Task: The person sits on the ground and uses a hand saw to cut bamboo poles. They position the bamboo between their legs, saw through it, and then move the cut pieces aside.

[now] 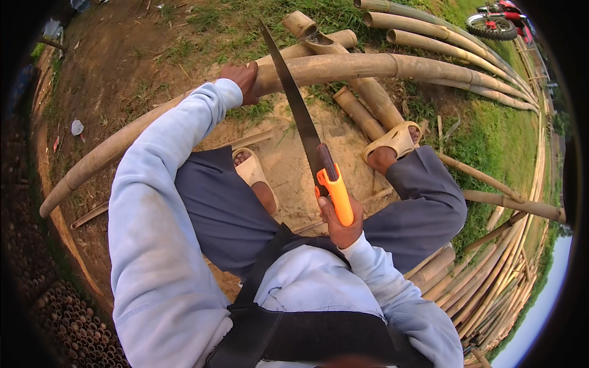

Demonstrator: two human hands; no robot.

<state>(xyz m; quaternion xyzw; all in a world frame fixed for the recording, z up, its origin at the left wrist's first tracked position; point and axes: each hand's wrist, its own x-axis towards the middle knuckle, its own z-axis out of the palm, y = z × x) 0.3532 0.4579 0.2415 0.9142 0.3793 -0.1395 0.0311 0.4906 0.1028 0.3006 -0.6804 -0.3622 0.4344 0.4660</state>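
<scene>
A long bamboo pole (343,66) runs across in front of me, from the far left to the upper right. Wrapped over its top is my left hand (242,81), closed on the pole. My right hand (343,226) grips the orange handle of a hand saw (300,113). The saw's dark blade slants up and to the left, its middle crossing the pole just right of my left hand. Whether the teeth touch the bamboo I cannot tell. Beneath the pole lies a thicker bamboo piece (373,95) with a notch near its far end.
A short bamboo piece (358,113) lies near my right sandal (396,141); my left sandal (256,175) rests on sawdust-covered ground. Several bamboo poles (429,30) extend at upper right, beside a red motorbike (494,26). More poles (485,282) are stacked at lower right, cut bamboo ends (73,325) at lower left.
</scene>
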